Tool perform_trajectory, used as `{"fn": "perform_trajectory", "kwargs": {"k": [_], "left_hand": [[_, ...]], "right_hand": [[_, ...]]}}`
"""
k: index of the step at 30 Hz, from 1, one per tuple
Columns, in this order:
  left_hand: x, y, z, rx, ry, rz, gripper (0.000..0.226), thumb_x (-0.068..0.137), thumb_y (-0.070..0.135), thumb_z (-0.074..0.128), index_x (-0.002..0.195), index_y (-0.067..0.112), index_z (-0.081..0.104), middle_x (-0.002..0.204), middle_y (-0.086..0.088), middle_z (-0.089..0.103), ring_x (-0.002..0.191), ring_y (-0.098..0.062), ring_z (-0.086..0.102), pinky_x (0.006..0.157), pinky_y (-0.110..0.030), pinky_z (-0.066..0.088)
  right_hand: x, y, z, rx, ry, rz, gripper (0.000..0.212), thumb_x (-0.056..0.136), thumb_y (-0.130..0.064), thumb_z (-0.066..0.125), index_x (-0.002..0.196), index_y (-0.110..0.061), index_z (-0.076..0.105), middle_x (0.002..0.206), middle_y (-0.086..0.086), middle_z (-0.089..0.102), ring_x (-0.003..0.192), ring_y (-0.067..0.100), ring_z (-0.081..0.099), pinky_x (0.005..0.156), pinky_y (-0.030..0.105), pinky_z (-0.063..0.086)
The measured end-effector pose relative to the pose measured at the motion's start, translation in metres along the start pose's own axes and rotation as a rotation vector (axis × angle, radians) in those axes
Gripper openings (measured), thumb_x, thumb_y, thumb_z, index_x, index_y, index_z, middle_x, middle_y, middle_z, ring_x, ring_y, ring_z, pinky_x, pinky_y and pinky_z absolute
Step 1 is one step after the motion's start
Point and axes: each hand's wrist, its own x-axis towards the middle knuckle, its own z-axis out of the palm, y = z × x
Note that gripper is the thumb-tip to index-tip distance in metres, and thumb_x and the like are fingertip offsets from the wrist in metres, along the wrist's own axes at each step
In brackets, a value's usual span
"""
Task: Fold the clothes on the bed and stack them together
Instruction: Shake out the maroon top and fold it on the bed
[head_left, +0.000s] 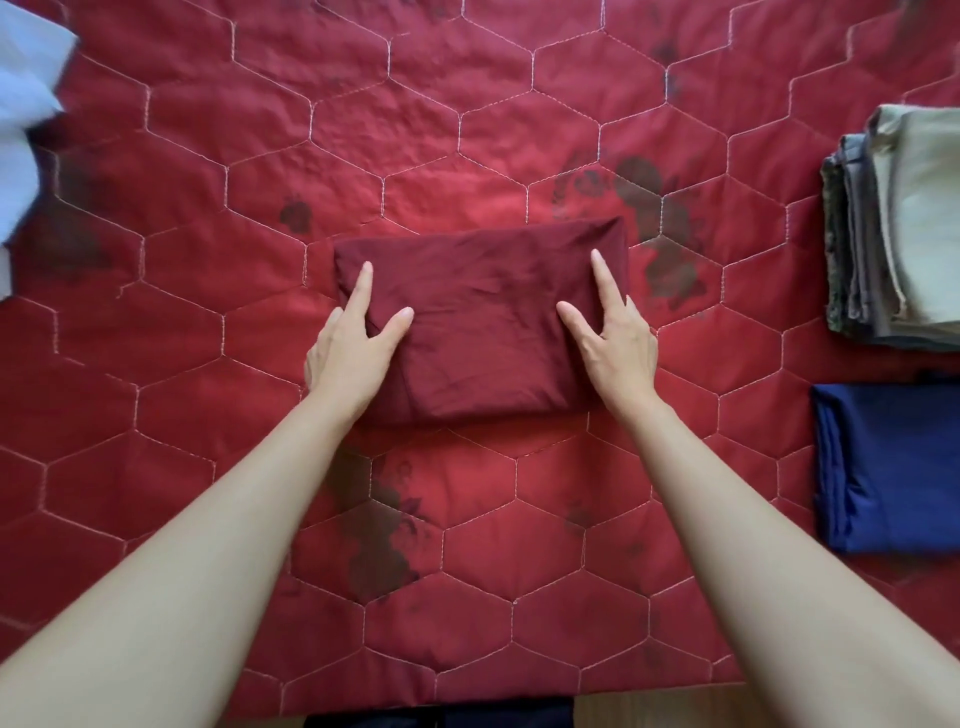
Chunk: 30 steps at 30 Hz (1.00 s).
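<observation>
Red quilted bedspread (467, 119) with hexagon stitching and dark floral blotches is filling the view; a strip of wood floor is showing at the near edge. At centre, a maroon garment (483, 322) is lying folded into a compact rectangle.

Left hand (353, 343) is resting on the garment's left end, index finger and thumb laid out straight on top, the other fingers dropping out of sight over the left edge. Whether they are tucked under the cloth, cannot tell. Right hand (613, 338) is mirroring it on the right end: index finger and thumb extended and flat on the fabric, remaining fingers hidden past the edge. Neither hand is plainly pinching cloth.

Step in hand, as judged: the last fold is being pressed flat, or the bundle is being framed for lifting.

Far right, a stack of folded clothes (904, 234) in green and grey tones is sitting, with a folded navy garment (893, 467) separately nearer. Pale blue cloth (26, 130), apparently unfolded, is lying at the far left.

Next move likely calls for sliding fingers under both ends, lifting level so folds hold, and carrying rightward to the stack.
</observation>
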Motion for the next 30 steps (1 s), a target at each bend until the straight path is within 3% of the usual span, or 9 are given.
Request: {"fn": "perform_trajectory", "kwargs": {"k": [8, 12, 18, 22, 30], "left_hand": [[-0.035, -0.012, 0.021, -0.081, 0.22, 0.046, 0.048, 0.098, 0.039, 0.05, 0.145, 0.033, 0.041, 0.101, -0.012, 0.049, 0.096, -0.033, 0.054, 0.082, -0.038, 0.039], [-0.052, -0.023, 0.022, -0.109, 0.245, 0.143, 0.045, 0.096, 0.034, 0.056, 0.141, 0.027, 0.049, 0.089, -0.009, 0.045, 0.08, -0.022, 0.046, 0.075, -0.028, 0.033], [-0.08, -0.005, 0.018, -0.116, 0.24, 0.285, 0.043, 0.095, 0.031, 0.06, 0.136, 0.023, 0.055, 0.088, -0.01, 0.05, 0.075, -0.021, 0.048, 0.077, -0.033, 0.039], [-0.099, 0.033, 0.023, -0.14, 0.231, 0.357, 0.043, 0.093, 0.028, 0.063, 0.135, 0.02, 0.056, 0.089, -0.011, 0.052, 0.076, -0.017, 0.047, 0.079, -0.026, 0.037], [-0.154, 0.141, 0.068, -0.121, 0.248, 0.454, 0.044, 0.094, 0.031, 0.061, 0.136, 0.02, 0.055, 0.088, -0.006, 0.049, 0.075, -0.016, 0.046, 0.074, -0.027, 0.037]], "right_hand": [[-0.03, -0.009, 0.014, 0.149, 0.046, 0.057, 0.067, 0.093, -0.039, 0.06, 0.151, -0.03, 0.027, 0.117, 0.017, 0.061, 0.114, 0.034, 0.054, 0.096, 0.037, 0.038], [-0.068, 0.002, 0.008, 0.168, 0.095, 0.039, 0.066, 0.092, -0.034, 0.062, 0.15, -0.023, 0.032, 0.117, 0.017, 0.061, 0.111, 0.034, 0.056, 0.095, 0.033, 0.038], [-0.104, 0.017, -0.022, 0.218, 0.165, 0.0, 0.063, 0.09, -0.03, 0.066, 0.146, -0.019, 0.039, 0.104, 0.015, 0.062, 0.099, 0.03, 0.058, 0.091, 0.029, 0.039], [-0.108, 0.036, -0.053, 0.236, 0.243, -0.025, 0.058, 0.089, -0.025, 0.068, 0.142, -0.016, 0.046, 0.112, 0.015, 0.064, 0.103, 0.03, 0.06, 0.091, 0.028, 0.04], [-0.106, 0.122, -0.144, 0.277, 0.325, 0.0, 0.058, 0.088, -0.024, 0.07, 0.141, -0.014, 0.048, 0.12, 0.017, 0.063, 0.112, 0.032, 0.058, 0.096, 0.033, 0.04]]}}
